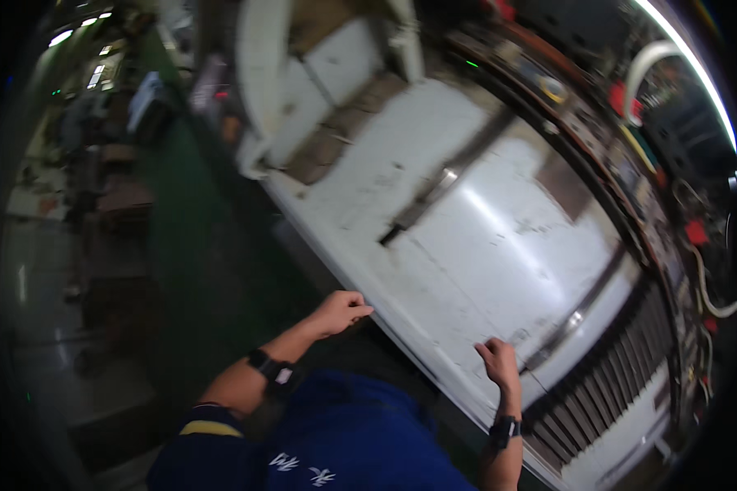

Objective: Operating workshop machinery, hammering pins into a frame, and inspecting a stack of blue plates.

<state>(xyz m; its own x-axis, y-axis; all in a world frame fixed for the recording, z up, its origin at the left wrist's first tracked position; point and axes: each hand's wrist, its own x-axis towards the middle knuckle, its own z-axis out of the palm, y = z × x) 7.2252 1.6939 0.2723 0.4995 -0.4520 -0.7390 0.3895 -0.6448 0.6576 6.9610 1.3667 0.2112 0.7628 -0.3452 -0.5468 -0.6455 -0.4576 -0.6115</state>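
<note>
The left hand (342,313), loosely curled by the near edge of the white worktop (450,270), and the right hand (499,361), half-closed over it, seem empty, while a metal bar (577,318) lies just right, with no handling apparently begun.

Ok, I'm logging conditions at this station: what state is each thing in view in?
Left hand: fingers curled, nothing visibly held
Right hand: thumb out, nothing visibly held
Left wristband: strapped on
Right wristband: strapped on
White surface: dark-marked
Upper metal bar: uncovered; loose or fixed, cannot tell
Lower metal bar: same
Tube light: lit
</note>
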